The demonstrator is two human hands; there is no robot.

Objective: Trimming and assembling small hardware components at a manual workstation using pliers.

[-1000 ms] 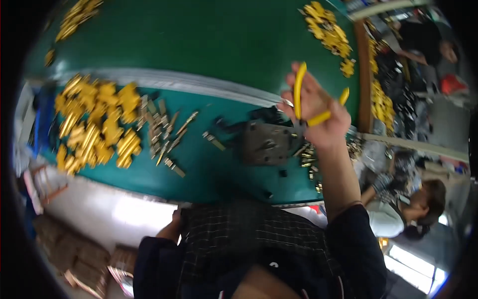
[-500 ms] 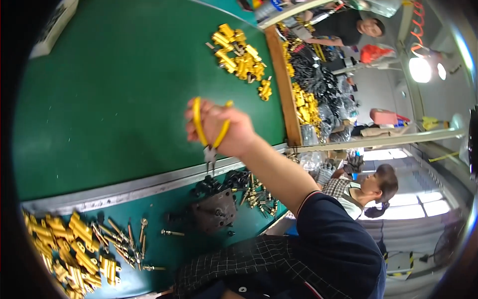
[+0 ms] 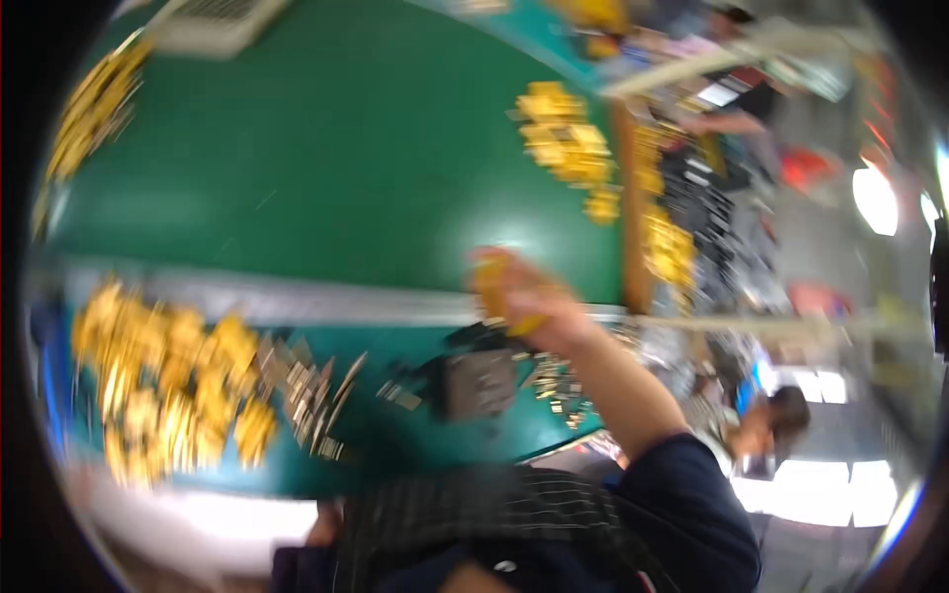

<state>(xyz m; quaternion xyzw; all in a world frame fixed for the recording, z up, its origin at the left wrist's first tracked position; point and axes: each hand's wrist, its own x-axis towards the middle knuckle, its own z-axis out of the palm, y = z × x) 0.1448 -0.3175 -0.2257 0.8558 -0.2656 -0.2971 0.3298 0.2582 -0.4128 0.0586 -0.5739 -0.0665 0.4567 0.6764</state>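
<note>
Reaching forward over the workbench, the right hand (image 3: 534,301) is raised at the near edge of the green table (image 3: 326,188), its forearm running down and to the right into a dark blue sleeve (image 3: 682,504). Motion blur softens the whole view. The fingers are curled together around the yellow handles of a pair of pliers (image 3: 499,287), which stand roughly upright in the fist; the tool's metal tip cannot be made out. The wrist is bent slightly back, the elbow low at the lower right.

Below the hand, on the teal lower shelf (image 3: 395,435), sits a dark metal fixture (image 3: 474,381), near the hand but apart from it. To its left lies a scatter of small silver metal parts (image 3: 311,390), and further left a large heap of yellow parts (image 3: 168,376). A second yellow heap (image 3: 563,138) rests at the far right of the green table, a third (image 3: 94,104) at its far left.

The left hand does not appear in the view.
</note>
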